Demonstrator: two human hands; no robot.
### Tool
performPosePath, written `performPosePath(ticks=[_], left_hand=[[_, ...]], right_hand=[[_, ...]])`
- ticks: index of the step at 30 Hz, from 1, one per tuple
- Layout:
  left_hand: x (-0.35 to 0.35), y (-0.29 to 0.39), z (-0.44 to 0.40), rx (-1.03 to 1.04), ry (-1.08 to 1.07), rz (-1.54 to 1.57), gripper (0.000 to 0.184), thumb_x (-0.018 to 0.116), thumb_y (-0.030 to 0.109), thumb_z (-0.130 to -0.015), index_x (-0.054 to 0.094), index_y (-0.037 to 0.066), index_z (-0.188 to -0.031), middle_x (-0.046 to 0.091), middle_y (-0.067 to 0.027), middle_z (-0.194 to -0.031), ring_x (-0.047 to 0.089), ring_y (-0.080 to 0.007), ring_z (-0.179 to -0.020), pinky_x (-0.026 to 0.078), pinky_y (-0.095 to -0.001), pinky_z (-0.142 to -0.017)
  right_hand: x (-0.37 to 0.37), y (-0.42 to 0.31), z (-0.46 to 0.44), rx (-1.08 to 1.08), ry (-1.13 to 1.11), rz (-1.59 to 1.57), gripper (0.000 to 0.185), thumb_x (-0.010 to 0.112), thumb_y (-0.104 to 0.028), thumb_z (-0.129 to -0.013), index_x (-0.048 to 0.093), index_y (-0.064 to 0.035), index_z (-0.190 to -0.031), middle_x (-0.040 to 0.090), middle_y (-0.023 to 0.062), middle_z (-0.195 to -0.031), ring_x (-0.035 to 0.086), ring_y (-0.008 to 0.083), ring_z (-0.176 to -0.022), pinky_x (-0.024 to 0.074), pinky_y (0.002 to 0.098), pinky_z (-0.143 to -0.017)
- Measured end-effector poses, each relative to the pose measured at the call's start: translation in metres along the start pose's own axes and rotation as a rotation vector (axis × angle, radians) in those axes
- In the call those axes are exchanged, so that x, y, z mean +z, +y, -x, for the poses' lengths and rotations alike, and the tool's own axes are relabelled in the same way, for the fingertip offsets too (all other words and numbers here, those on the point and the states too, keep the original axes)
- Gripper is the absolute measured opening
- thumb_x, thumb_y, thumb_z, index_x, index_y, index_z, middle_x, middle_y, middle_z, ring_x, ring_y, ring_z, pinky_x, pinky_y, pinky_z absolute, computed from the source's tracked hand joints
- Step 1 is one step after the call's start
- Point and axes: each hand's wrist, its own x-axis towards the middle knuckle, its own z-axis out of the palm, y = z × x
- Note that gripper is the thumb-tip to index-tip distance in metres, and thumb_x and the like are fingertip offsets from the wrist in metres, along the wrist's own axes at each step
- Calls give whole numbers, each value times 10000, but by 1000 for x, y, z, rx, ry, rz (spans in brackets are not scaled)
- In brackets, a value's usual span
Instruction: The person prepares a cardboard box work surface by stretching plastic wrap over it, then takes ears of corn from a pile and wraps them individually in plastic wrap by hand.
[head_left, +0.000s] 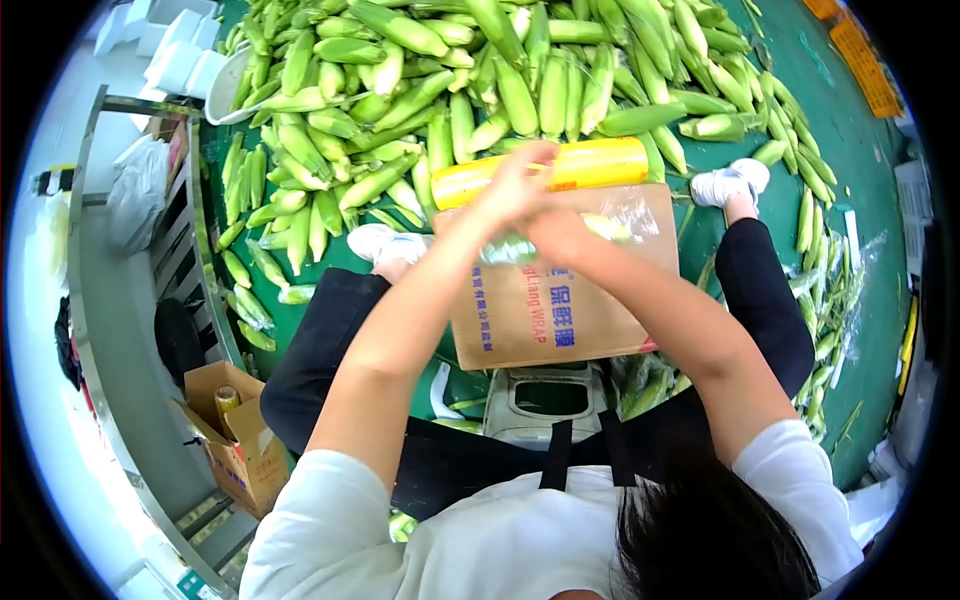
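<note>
A brown cardboard box (600,310) with printed lettering lies in front of me between my legs. A yellow roll of cling film (600,163) rests across its far edge. My left hand (515,190) is over the near side of the roll, its fingers smeared by motion. My right hand (552,232) is close beside it, lower over the box, and its fingers are hidden. Under the hands lies an ear of corn (607,227) with shiny clear film around it. A green, film-covered part (508,250) shows on the left side of the hands.
A large heap of green-husked corn (400,100) covers the green floor (810,60) ahead. Husks and plastic (830,300) lie at the right. A metal rack (195,250) stands left, near an open carton (235,440). An orange crate (862,65) is at the far right.
</note>
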Motion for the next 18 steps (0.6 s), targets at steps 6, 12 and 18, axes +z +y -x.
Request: performPosePath(ticks=[6,12,18], left_hand=[[65,-25,39,424,-385,-936,525,517,521,-977,498,376,-1481,278,-111,-1652,236,-326,-1523,133,-600,-1219],[67,-8,55,503,-529,-964,526,534,526,-949,494,429,-1465,247,-60,-1669,256,-293,-1526,143,-623,-1210],[75,-10,80,500,-543,-1050,529,500,492,-978,467,388,-1496,249,-81,-1666,252,-291,-1528,165,-596,-1213]], right_hand=[[8,-20,67,-257,-217,-316,814,808,-496,-646,620,-211,-1384,645,144,-1338,612,329,-1205,470,428,-1053],[38,-85,95,-553,-769,-444,1012,824,-474,-610,482,-121,-1494,582,175,-1422,576,332,-1267,461,415,-1046],[14,-103,248,-61,-987,-1592,827,813,-472,-789,512,-65,-1442,656,130,-1265,583,227,-1199,467,346,-1003]])
